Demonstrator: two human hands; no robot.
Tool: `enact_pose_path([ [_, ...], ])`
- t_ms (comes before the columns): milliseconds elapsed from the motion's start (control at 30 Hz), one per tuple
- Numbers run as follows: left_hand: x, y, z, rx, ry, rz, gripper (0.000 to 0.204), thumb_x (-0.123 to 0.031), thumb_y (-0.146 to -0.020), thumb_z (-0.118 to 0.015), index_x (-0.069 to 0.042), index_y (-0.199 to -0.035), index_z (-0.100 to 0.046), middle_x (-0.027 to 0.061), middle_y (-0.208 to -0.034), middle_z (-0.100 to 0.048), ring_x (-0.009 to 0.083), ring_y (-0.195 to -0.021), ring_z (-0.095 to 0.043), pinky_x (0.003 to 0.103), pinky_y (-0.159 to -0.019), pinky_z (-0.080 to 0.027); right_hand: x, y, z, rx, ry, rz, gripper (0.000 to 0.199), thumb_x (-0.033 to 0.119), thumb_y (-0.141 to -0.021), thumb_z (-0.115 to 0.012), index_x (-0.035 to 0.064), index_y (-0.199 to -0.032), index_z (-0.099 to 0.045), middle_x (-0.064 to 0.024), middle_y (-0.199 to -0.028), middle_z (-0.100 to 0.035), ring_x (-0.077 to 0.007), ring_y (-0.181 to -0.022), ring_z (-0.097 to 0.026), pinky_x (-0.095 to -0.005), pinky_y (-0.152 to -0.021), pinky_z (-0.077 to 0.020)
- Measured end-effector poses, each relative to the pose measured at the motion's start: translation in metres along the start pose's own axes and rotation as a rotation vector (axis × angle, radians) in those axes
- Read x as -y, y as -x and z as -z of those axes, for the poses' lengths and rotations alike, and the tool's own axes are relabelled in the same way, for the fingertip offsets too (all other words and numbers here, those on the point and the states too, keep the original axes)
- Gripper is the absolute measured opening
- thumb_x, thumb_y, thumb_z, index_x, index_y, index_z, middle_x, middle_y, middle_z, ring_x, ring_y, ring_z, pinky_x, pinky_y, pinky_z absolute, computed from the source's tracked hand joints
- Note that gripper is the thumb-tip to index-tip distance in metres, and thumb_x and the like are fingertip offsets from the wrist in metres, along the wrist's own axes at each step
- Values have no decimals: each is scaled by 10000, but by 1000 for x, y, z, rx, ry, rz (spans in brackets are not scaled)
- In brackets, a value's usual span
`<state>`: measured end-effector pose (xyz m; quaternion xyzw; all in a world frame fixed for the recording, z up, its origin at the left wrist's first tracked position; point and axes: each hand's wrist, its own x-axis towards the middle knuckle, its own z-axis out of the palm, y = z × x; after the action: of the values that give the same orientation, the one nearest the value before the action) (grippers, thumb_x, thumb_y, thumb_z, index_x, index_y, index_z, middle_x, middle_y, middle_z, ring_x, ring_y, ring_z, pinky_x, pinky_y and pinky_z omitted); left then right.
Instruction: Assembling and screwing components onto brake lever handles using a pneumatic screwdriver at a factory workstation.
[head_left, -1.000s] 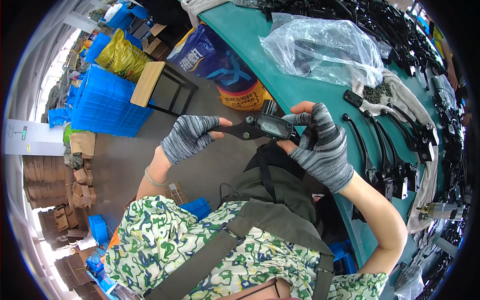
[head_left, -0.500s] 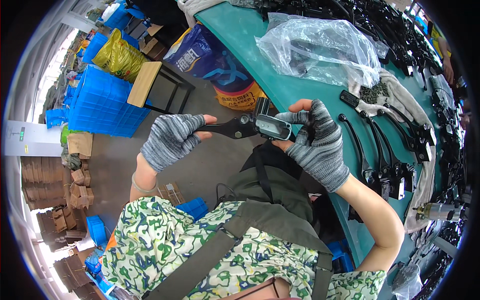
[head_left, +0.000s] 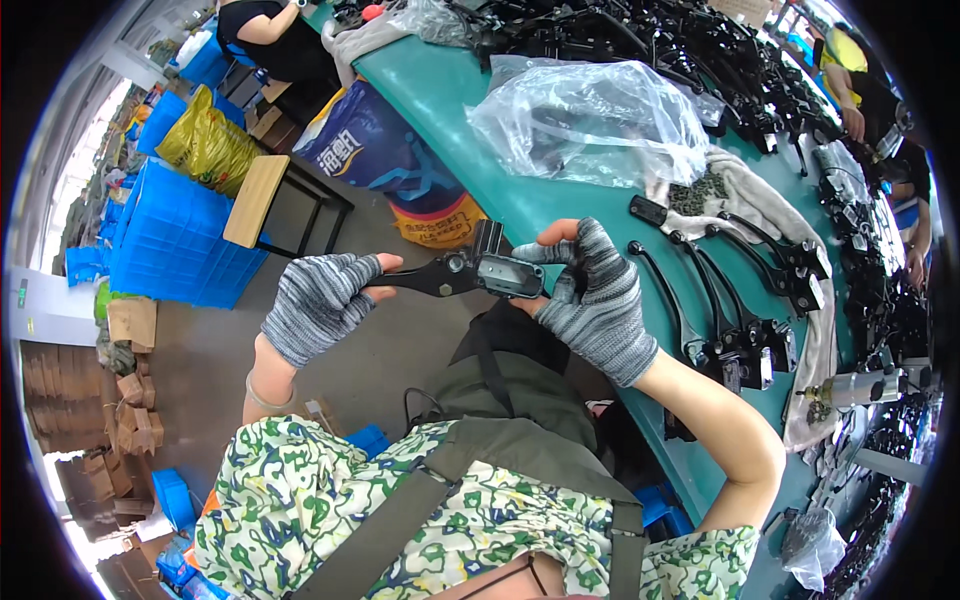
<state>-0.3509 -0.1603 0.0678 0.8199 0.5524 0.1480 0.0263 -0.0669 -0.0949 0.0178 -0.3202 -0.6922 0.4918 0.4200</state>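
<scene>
Between my hands, over the gap beside the table, is a black brake lever assembly (head_left: 450, 277) with a grey, open-topped rectangular reservoir and a clamp on top. My left hand (head_left: 322, 308), in a striped grey fingerless glove, is closed, pinching the lever's thin end between thumb and fingers. My right hand (head_left: 603, 305), gloved alike, is closed at the reservoir end, its thumb below and a fingertip above. Its inner fingers are partly hidden. Several similar black levers (head_left: 715, 295) lie side by side on the green table (head_left: 440, 95), to the right of my right hand.
A clear plastic bag (head_left: 595, 120) and a pale cloth (head_left: 745, 180) bearing small dark parts lie on the table. Black parts (head_left: 640, 35) heap along its far side. Left stand a wooden stool (head_left: 257, 200), blue crates (head_left: 175, 235) and a printed sack (head_left: 375, 150). Other people work farther off.
The whole view has shifted, so the table and its things appear farther left. More of the other people shows at the edges. Both hands keep the same hold on the brake lever assembly.
</scene>
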Motion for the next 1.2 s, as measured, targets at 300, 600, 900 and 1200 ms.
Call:
enact_pose_path([
  [300, -1, -3, -1, -58, -71, -74, 334, -222, -742, -746, -151, -1062, -684, 81, -628, -567, 250, -577, -586, 351, -526, -459, 0, 6, 3, -35, 2, 57, 495, -20, -711, -786, 60, -1108, -502, -53, -1026, -664, 9, -651, -447, -175, -537, -372],
  [600, 2, -2, 0, -58, -167, -97, 333, -202, -747, -730, -130, -1070, -693, 67, -657, -586, 240, -595, -580, 344, -516, -431, 5, 8, 2, -28, 13, 79, 449, -13, -751, -757, 49, -1119, -508, -59, -1036, -658, 2, -693, -485, -168, -533, -371],
  [900, 3, 1, -3, -108, -227, -128, 339, -221, -735, -734, -151, -1066, -700, 48, -628, -555, 226, -559, -541, 341, -498, -411, 14, 13, 3, -26, 96, 79, 411, -18, -777, -722, 48, -1123, -510, -54, -1036, -657, -3, -709, -500, -161, -534, -367],
  [1200, 7, -6, -7, -227, -224, -174, 428, -257, -705, -771, -213, -1120, -678, 39, -555, -427, 204, -506, -485, 341, -453, -376, 13, 12, 5, -26, 96, 97, 404, -63, -768, -682, 51, -1116, -510, -49, -1068, -650, -23, -796, -540, -165, -553, -378],
])
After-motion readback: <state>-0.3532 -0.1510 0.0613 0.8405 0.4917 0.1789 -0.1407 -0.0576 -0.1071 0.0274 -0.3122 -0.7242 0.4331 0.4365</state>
